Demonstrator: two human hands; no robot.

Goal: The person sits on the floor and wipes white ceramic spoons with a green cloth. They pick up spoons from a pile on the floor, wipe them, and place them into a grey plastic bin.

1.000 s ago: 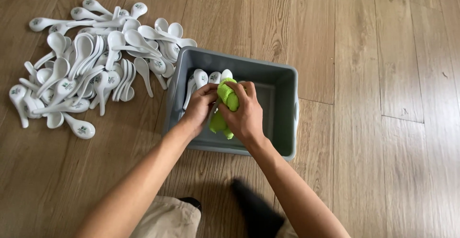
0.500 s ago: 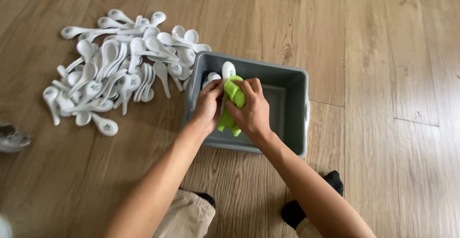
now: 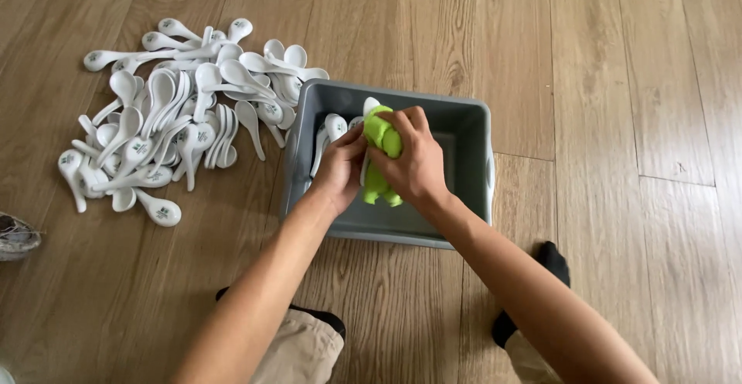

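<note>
Both of my hands meet over a grey plastic tub on the wooden floor. My left hand grips a white ceramic soup spoon by its handle; only the spoon's tip shows above the fingers. My right hand presses a bright green cloth around that spoon. A few more white spoons lean inside the tub's left end.
A big heap of white soup spoons lies on the floor left of the tub. My knees and a black sock show at the bottom. A dark-and-white object pokes in at the left edge.
The view has shifted a little. My right hand and the green cloth have slid up along the spoon, covering more of it. The left hand keeps its hold.
</note>
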